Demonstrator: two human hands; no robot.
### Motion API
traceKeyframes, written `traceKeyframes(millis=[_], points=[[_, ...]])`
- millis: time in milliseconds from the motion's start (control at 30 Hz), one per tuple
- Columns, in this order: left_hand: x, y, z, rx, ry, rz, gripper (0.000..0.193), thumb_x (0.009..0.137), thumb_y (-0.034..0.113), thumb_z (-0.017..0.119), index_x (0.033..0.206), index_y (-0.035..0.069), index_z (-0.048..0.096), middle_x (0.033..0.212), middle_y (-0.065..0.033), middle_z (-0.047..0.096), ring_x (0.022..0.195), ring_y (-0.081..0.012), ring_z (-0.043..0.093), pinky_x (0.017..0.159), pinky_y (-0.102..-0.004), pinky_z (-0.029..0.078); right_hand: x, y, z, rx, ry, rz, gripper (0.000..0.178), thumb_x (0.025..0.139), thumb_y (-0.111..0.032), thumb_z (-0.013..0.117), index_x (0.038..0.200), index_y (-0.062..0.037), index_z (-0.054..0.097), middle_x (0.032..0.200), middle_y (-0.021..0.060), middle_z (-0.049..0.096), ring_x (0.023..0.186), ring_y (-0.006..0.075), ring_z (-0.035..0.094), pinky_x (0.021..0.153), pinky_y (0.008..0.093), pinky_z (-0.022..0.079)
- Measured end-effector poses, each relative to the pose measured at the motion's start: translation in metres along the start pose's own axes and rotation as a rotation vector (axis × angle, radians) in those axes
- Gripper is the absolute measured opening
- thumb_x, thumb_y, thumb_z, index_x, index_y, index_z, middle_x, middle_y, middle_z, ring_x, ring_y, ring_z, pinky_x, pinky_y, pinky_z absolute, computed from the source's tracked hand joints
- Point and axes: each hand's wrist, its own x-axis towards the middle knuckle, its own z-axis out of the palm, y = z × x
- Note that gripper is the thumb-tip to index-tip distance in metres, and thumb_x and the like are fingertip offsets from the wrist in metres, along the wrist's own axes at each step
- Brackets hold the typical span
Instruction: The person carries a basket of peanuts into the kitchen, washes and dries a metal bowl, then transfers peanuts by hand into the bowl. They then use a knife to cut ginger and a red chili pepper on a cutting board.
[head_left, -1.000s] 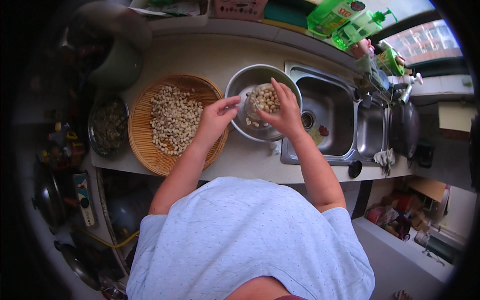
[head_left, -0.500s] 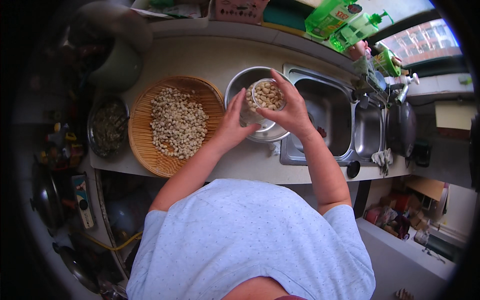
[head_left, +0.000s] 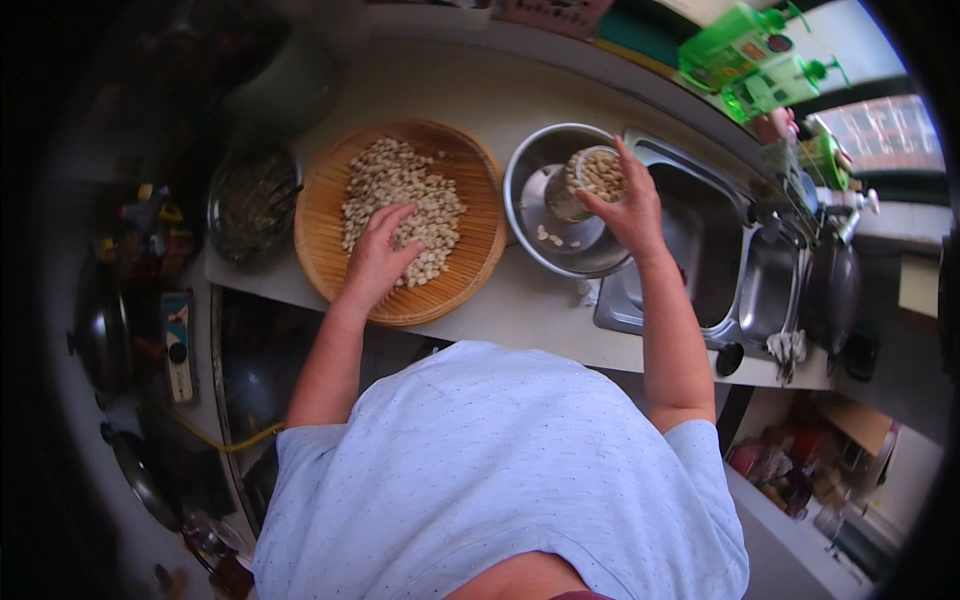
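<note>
A round bamboo tray (head_left: 322,225) holds a wide heap of pale beans or nuts (head_left: 405,185); I cannot tell the exact kind. My left hand (head_left: 375,260) is over the near side of this heap, fingers apart, fingertips touching the pieces. To the right stands a steel bowl (head_left: 527,215) with a few loose pale pieces in its bottom. Within the bowl is a clear jar (head_left: 566,203), tilted and filled up with the same sort of pieces. My right hand (head_left: 634,205) grips the jar's right side, thumb in front and fingers behind.
Right of the bowl is a double steel sink (head_left: 680,235). A dark dish (head_left: 250,205) with wet-looking contents sits left of the tray. Green pump bottles (head_left: 735,45) stand on the ledge at the back. A grey-white cloth (head_left: 787,347) hangs at the sink's front edge.
My left hand has let go of the jar and moved left to the heap in the tray. The right hand keeps hold of the jar. The whole view has shifted.
</note>
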Motion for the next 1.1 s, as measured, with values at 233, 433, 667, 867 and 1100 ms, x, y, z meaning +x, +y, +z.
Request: traceKeyframes(millis=[233, 433, 667, 867, 1100], points=[[-0.033, -0.035, -0.024, 0.503, -0.064, -0.159, 0.095, 0.065, 0.026, 0.083, 0.144, 0.008, 0.033, 0.136, -0.0209, 0.040, 0.122, -0.0367, 0.048, 0.100, -0.0397, 0.044, -0.018, -0.073, 0.041, 0.037, -0.091, -0.338, 0.060, 0.079, -0.012, 0.070, 0.134, -0.0093, 0.048, 0.129, 0.0174, 0.054, 0.120, 0.0355, 0.052, 0.100, 0.0423, 0.044], [-0.035, -0.048, -0.003, 0.553, -0.013, -0.218, 0.110, 0.064, 0.030, 0.084, 0.150, 0.012, 0.018, 0.130, -0.0244, 0.043, 0.113, -0.0408, 0.054, 0.091, -0.0454, 0.049, -0.020, -0.124, 0.166, -0.206, -0.505, -0.293, 0.053, 0.075, -0.003, 0.061, 0.125, 0.0021, 0.046, 0.121, 0.0208, 0.051, 0.108, 0.0371, 0.055, 0.092, 0.0443, 0.049], [-0.032, -0.052, 0.015, 0.509, -0.008, -0.202, 0.095, 0.074, 0.018, 0.076, 0.150, 0.018, 0.020, 0.123, -0.0223, 0.046, 0.096, -0.0423, 0.060, 0.078, -0.0487, 0.052, -0.055, -0.140, 0.202, -0.141, -0.695, -0.196, 0.065, 0.064, -0.011, 0.075, 0.118, 0.0020, 0.043, 0.113, 0.0274, 0.049, 0.105, 0.0415, 0.056, 0.089, 0.0451, 0.050], [-0.026, -0.061, 0.017, 0.302, 0.128, -0.079, 0.067, 0.078, 0.009, 0.069, 0.139, 0.013, 0.042, 0.122, -0.0221, 0.057, 0.104, -0.0401, 0.060, 0.086, -0.0440, 0.049, -0.060, -0.151, 0.210, 0.236, -0.634, -0.038, 0.057, 0.066, -0.006, 0.070, 0.117, 0.0048, 0.047, 0.115, 0.0293, 0.053, 0.109, 0.0440, 0.054, 0.092, 0.0448, 0.047], [-0.007, 0.000, 0.021, 0.136, 0.112, 0.017, 0.051, 0.080, 0.006, 0.064, 0.130, 0.009, 0.052, 0.116, -0.0218, 0.062, 0.107, -0.0372, 0.061, 0.087, -0.0415, 0.050, -0.039, -0.140, 0.152, 0.349, -0.479, 0.073, 0.040, 0.072, -0.002, 0.062, 0.111, 0.0003, 0.054, 0.101, 0.0261, 0.063, 0.097, 0.0420, 0.061, 0.082, 0.0435, 0.049]])
